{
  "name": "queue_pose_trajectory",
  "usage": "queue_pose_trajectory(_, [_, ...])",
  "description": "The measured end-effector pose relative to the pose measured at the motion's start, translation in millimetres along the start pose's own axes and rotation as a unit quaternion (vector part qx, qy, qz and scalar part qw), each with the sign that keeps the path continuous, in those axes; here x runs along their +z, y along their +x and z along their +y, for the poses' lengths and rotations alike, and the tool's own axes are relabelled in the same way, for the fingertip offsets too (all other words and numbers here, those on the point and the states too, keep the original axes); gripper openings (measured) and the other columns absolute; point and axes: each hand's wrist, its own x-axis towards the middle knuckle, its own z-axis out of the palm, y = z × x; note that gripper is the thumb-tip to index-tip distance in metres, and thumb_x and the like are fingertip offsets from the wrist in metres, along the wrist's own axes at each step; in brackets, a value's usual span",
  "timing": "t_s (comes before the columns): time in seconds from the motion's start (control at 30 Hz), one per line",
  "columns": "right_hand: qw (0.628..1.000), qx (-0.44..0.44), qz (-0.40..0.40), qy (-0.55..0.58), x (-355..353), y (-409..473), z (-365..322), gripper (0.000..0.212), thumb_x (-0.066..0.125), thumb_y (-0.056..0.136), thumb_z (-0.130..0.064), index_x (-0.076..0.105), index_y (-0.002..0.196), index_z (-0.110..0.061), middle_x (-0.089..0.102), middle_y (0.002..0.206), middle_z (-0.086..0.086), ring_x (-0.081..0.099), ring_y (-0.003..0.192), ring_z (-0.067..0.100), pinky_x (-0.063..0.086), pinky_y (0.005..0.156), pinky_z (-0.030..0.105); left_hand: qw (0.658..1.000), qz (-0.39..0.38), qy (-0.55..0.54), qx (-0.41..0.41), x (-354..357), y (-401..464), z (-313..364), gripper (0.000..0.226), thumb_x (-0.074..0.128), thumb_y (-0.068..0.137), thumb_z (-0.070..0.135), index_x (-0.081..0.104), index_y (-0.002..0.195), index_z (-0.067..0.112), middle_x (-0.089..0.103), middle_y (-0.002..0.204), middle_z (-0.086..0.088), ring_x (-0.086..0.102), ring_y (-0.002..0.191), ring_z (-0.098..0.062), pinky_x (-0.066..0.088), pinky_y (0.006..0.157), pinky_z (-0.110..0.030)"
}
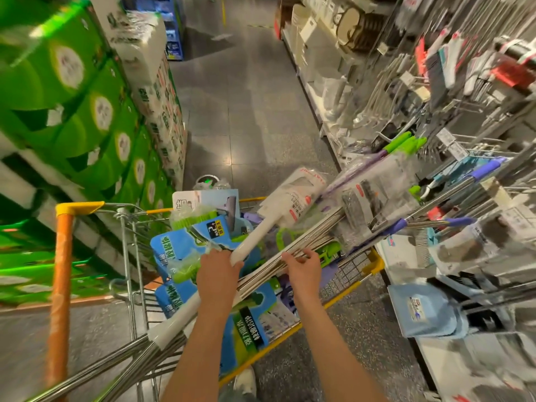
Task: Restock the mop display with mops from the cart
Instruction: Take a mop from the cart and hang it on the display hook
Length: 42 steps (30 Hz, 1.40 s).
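Two bare hands reach down into a wire cart (374, 264) packed with mops. At the far left stand stacked green boxes (87, 111), and beside them runs the cart's orange handle (59, 291). The left hand (216, 281) curls round a white mop handle (179, 314), which runs aslant from the cart's near left corner up under the palm to a white wrapped mop head (293, 195) above the basket. Blue packaged mop refills (174, 250) lie under this hand. To its right, the right hand (303, 271) rests on a bundle of steel mop poles (307, 242), its fingers bent over the top poles; whether it truly grips them I cannot tell. The poles cross the cart aslant, their purple-tipped ends (487, 168) reaching out toward the mop display (464, 91) on the right, where mops and brushes hang blurred.
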Motion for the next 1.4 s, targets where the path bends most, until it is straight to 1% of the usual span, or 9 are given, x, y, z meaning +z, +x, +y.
queue_pose_trajectory(0.17, [0.995, -0.041, -0.069, 0.05, 1.8, -4.6, -9.1, 0.052, 0.07, 0.095, -0.025, 0.053, 0.139, -0.003, 0.068, 0.109, 0.003, 0.071, 0.094, 0.017, 0.058, 0.092, 0.038, 0.999, 0.001, -0.012, -0.048, -1.0, -2.8, -2.5, 0.031, 0.07, 0.091, 0.045, 0.071, 0.107, 0.018, 0.066, 0.088, 0.001, 0.058, 0.072, -0.016, 0.042, 0.061, -0.03])
queue_pose_trajectory(0.3, [0.989, -0.029, -0.121, 0.083, 10.2, -4.6, -12.3, 0.061, 0.069, 0.096, -0.028, 0.046, 0.145, -0.001, 0.068, 0.105, -0.001, 0.068, 0.098, 0.01, 0.058, 0.084, 0.026, 0.999, 0.006, -0.034, -0.038, -4.7, -5.3, -6.8, 0.029, 0.069, 0.091, 0.045, 0.072, 0.1, 0.017, 0.067, 0.084, -0.001, 0.061, 0.07, -0.019, 0.041, 0.06, -0.03])
queue_pose_trajectory(0.4, [0.988, -0.014, -0.133, 0.08, 17.0, -3.7, -17.8, 0.05, 0.065, 0.098, -0.029, 0.055, 0.137, -0.001, 0.069, 0.099, 0.0, 0.068, 0.095, 0.012, 0.056, 0.082, 0.026, 0.997, 0.023, -0.054, -0.041, -12.9, -6.1, -12.4, 0.029, 0.069, 0.092, 0.043, 0.07, 0.096, 0.015, 0.063, 0.079, 0.0, 0.058, 0.065, -0.019, 0.041, 0.06, -0.031])
queue_pose_trajectory(0.5, [0.986, 0.013, -0.148, 0.077, 26.8, -3.0, -27.2, 0.024, 0.062, 0.1, -0.027, 0.067, 0.113, -0.007, 0.07, 0.107, 0.012, 0.068, 0.104, 0.018, 0.057, 0.092, 0.032, 0.996, 0.038, -0.066, -0.047, -28.3, -6.0, -14.8, 0.03, 0.068, 0.092, 0.043, 0.07, 0.098, 0.013, 0.062, 0.075, 0.001, 0.057, 0.06, -0.018, 0.037, 0.053, -0.03])
queue_pose_trajectory(0.63, [0.974, 0.035, -0.197, 0.108, 45.4, -8.5, -46.1, 0.014, 0.058, 0.102, -0.024, 0.06, 0.109, -0.011, 0.064, 0.119, 0.017, 0.067, 0.106, 0.024, 0.058, 0.082, 0.031, 0.994, 0.047, -0.096, -0.033, -55.5, -9.4, -13.3, 0.028, 0.07, 0.091, 0.042, 0.074, 0.094, 0.014, 0.055, 0.064, 0.005, 0.051, 0.049, -0.011, 0.03, 0.045, -0.027])
queue_pose_trajectory(0.73, [0.958, 0.046, -0.235, 0.157, 56.5, -16.1, -67.8, 0.027, 0.059, 0.102, -0.026, 0.06, 0.116, -0.004, 0.068, 0.099, 0.014, 0.068, 0.093, 0.027, 0.061, 0.075, 0.039, 0.991, 0.034, -0.129, -0.016, -74.6, -12.6, -10.2, 0.024, 0.071, 0.091, 0.04, 0.075, 0.093, 0.016, 0.054, 0.058, 0.004, 0.049, 0.044, -0.011, 0.03, 0.045, -0.026])
queue_pose_trajectory(0.87, [0.947, 0.017, -0.264, 0.18, 61.0, -29.5, -93.2, 0.018, 0.059, 0.102, -0.025, 0.063, 0.105, -0.007, 0.076, 0.075, 0.002, 0.074, 0.074, 0.021, 0.063, 0.069, 0.043, 0.992, 0.029, -0.122, 0.023, -100.0, -19.5, -4.0, 0.023, 0.07, 0.091, 0.041, 0.072, 0.086, 0.019, 0.05, 0.056, 0.006, 0.047, 0.044, -0.011, 0.028, 0.045, -0.027])
queue_pose_trajectory(1.17, [0.923, -0.028, -0.209, 0.323, 27.7, -76.1, -120.4, 0.01, 0.057, 0.1, -0.009, 0.06, 0.104, -0.001, 0.073, 0.083, 0.014, 0.075, 0.068, 0.022, 0.059, 0.051, 0.035, 0.984, 0.078, -0.013, 0.16, -160.0, -45.6, 20.2, 0.023, 0.067, 0.088, 0.051, 0.073, 0.095, 0.029, 0.05, 0.072, 0.011, 0.048, 0.061, -0.006, 0.028, 0.051, -0.023])
queue_pose_trajectory(1.4, [0.909, -0.082, -0.127, 0.389, -23.0, -112.3, -146.6, 0.008, 0.061, 0.098, -0.012, 0.064, 0.099, -0.005, 0.073, 0.089, 0.013, 0.074, 0.077, 0.022, 0.06, 0.056, 0.038, 0.954, 0.163, -0.005, 0.251, -188.6, -80.6, 60.7, 0.029, 0.067, 0.085, 0.057, 0.075, 0.101, 0.034, 0.068, 0.08, 0.006, 0.064, 0.073, -0.019, 0.052, 0.066, -0.033])
